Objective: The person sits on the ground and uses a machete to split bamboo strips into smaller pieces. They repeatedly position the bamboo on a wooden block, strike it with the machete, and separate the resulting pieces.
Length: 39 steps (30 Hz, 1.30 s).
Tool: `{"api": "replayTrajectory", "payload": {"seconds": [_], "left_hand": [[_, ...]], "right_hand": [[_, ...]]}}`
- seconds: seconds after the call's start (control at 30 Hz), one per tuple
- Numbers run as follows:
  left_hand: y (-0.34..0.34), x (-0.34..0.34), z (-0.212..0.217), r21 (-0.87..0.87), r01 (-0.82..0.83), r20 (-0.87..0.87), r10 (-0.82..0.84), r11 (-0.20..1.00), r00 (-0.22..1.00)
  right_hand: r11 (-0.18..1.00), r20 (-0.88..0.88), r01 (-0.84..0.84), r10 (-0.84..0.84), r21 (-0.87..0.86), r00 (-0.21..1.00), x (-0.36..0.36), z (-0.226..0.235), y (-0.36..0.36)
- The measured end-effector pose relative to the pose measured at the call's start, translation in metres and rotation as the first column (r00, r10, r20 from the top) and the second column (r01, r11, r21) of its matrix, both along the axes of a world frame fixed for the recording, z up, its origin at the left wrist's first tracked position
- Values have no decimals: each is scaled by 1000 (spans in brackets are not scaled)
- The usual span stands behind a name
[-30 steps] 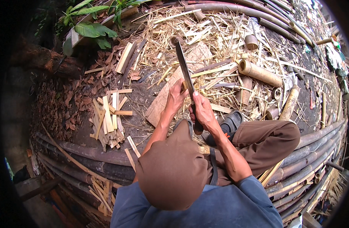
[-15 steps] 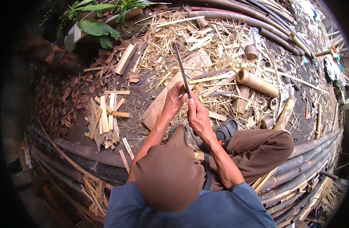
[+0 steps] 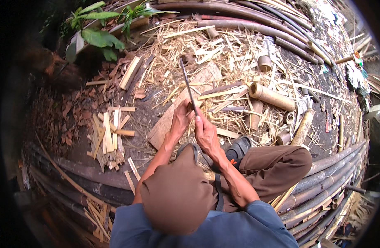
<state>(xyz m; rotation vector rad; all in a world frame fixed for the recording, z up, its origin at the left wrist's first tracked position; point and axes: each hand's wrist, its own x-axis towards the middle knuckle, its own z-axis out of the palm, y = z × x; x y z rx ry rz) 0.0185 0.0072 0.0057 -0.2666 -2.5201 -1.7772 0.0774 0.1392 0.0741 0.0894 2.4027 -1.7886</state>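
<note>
My right hand [image 3: 206,134] is closed around the near end of a long dark knife [image 3: 186,78], its blade pointing away and slightly left. Against the blade's near part, my left hand [image 3: 180,120] pinches a small brown piece of bamboo [image 3: 190,106], mostly hidden by the fingers and blade. Beneath both hands a flat wooden board [image 3: 161,130] lies slantwise on the ground. Left of my left forearm is a pile of short split bamboo strips [image 3: 108,134].
Bamboo shavings [image 3: 167,58] cover the ground ahead. Cut bamboo tubes [image 3: 274,98] lie to the right. Long bamboo poles [image 3: 103,175] run close by on both sides, and more poles [image 3: 256,28] lie at the far side. A leafy plant [image 3: 100,37] grows at the far left.
The whole view has shifted, so the scene sits slightly lower and further left. Both hands keep nearly the same hold, and the knife tip has come slightly nearer.
</note>
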Motion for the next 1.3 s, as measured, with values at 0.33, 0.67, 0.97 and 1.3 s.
{"api": "replayTrajectory", "payload": {"seconds": [0.33, 0.67, 0.97, 1.3], "left_hand": [[-38, 33, 5, -248, -50, 54, 65, 967, 996], [-37, 32, 48, -117, -235, 55, 242, 965, 969], [7, -25, 47, -264, -86, -277, 10, 961, 961], [52, -57, 34, -520, -197, -370, -11, 831, 929]], "right_hand": [[998, -30, -25, 23, -63, 999, -6, 4, 4], [988, 11, -25, 24, 155, 1000, -28, -71, 12], [994, 49, -101, 103, -46, 993, -20, -53, 18], [901, 26, -46, 39, 432, 999, -45, -70, 54]]}}
